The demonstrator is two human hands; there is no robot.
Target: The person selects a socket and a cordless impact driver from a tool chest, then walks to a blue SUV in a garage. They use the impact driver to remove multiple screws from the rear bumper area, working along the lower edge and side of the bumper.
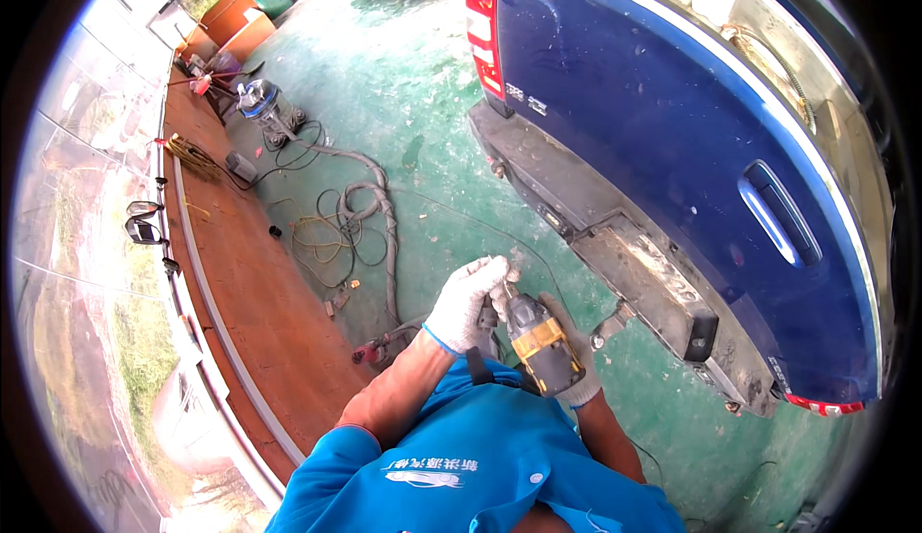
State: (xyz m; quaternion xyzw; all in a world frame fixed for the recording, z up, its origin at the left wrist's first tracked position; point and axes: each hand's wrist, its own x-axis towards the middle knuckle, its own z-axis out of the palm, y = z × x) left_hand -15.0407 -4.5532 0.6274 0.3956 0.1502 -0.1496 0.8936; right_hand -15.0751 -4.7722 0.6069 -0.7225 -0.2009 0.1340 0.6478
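In front of my chest is a cordless impact driver [544, 339], dark with a yellow band, its nose pointing away from me. My right hand [582, 365], in a pale work glove, is closed around it from the right side; the body of the tool covers most of those fingers. My left hand [469, 304], in a white glove with a blue cuff, is closed at the tool's nose. Its fingertips pinch something small there that I cannot make out. Just beyond my right hand, a metal tow hitch [615, 324] juts from the truck's rear bumper [663, 278].
The blue truck tailgate [663, 120] fills the right side. On the green floor [442, 206] lie a grey vacuum hose [389, 216] and tangled cables [327, 235], leading toward a shop vacuum [269, 106]. A brown low wall [259, 312] runs along the left.
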